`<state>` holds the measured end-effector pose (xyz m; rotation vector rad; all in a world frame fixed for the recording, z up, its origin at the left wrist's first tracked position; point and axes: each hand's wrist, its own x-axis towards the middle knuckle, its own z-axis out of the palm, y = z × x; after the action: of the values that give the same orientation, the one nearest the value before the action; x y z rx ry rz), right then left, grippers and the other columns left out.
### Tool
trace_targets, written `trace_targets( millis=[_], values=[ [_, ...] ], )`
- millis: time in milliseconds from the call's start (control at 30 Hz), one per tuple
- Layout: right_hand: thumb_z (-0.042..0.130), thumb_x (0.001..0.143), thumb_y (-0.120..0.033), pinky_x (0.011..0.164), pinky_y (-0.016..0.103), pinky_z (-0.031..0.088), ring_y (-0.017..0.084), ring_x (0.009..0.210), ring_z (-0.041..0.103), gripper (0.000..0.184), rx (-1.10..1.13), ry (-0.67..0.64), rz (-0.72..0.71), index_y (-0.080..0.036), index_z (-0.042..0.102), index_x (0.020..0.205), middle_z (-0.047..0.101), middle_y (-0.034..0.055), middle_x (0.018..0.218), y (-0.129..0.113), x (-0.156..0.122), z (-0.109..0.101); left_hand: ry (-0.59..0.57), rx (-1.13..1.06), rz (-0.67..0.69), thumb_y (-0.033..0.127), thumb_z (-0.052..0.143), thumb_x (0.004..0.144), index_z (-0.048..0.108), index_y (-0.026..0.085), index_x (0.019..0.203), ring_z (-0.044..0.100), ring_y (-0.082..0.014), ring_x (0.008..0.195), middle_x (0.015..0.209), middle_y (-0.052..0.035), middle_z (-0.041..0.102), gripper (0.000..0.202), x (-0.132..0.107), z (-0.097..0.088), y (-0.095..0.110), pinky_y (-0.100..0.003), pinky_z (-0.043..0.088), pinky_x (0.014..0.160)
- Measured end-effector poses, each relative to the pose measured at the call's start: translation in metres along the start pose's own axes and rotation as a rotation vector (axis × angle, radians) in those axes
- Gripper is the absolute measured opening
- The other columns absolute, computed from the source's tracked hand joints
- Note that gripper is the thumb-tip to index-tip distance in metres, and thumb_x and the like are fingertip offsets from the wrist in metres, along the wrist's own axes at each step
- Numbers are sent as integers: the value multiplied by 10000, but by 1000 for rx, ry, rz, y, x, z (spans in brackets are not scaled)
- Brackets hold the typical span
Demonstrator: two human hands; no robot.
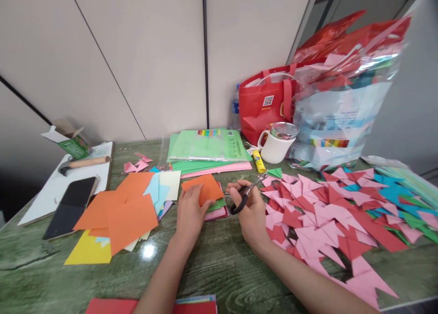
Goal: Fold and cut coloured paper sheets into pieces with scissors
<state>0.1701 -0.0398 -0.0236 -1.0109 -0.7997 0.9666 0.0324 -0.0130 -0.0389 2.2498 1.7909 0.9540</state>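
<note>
The left hand (190,211) rests on the orange sheet (209,189), thumb at its right side; whether it pinches the paper I cannot tell. Green and pink sheets (216,212) lie beneath, mostly hidden. Just right, the right hand (252,213) is closed around the scissors (238,205), its fingers covering part of the handles; blades point far right. Folded pieces (318,213) spread right, overlapping too much to count. Far off, the red bag (251,111) partly hides a bottle (235,108). Near, red paper (109,306) is cut off below and crossed by the left forearm. Table (219,254) lies bare between the forearms; only a narrow gap separates the left hand from the loose sheets (132,218) to its left.
</note>
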Motion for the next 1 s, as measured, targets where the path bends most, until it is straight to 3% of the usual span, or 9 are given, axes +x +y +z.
trace_targets(
  millis=[300,367,467,567,767,867,1000],
  values=[
    [632,701,-273,759,333,447,157,792,580,247,1,-9,-3,-215,499,902,611,14,831,0,-1,1,-124,94,-21,338,563,727,556,145,1031,603,-220,841,880,-77,676,360,1,-7,6,-428,338,917],
    [635,698,-273,752,333,450,157,786,580,251,2,-10,-2,-215,501,901,610,13,822,0,0,1,-137,119,28,285,463,799,576,152,971,612,-200,797,836,-67,680,245,1,-8,7,-439,313,937],
    [630,701,-283,733,327,455,157,777,577,254,-3,-3,12,-213,500,908,603,10,810,1,0,1,-109,133,98,153,340,832,569,159,934,611,-167,740,794,-52,674,251,-1,-7,7,-454,285,957],
    [625,706,-293,721,322,457,152,758,576,262,9,9,37,-211,495,918,592,4,796,1,1,0,19,63,172,73,361,780,533,167,945,593,-153,786,839,-42,653,257,-3,-9,10,-469,260,977],
    [650,678,-307,767,326,450,158,816,579,293,28,39,63,-207,500,909,601,18,847,2,3,1,511,-215,257,-17,402,693,472,197,724,528,-177,996,900,-37,581,227,-2,-27,25,-523,241,985],
    [664,662,-324,780,334,452,170,845,589,318,37,12,126,-206,503,910,623,33,872,5,2,1,579,-320,316,-35,415,668,480,188,737,427,-232,1137,1118,-74,487,243,-2,-30,28,-523,323,939],
    [681,641,-328,698,316,481,174,776,612,332,59,-105,212,-209,523,908,653,27,821,6,0,0,559,-467,359,-29,437,676,493,184,784,380,-255,1176,1240,-81,372,245,-4,-28,29,-518,365,916]
  ],
)
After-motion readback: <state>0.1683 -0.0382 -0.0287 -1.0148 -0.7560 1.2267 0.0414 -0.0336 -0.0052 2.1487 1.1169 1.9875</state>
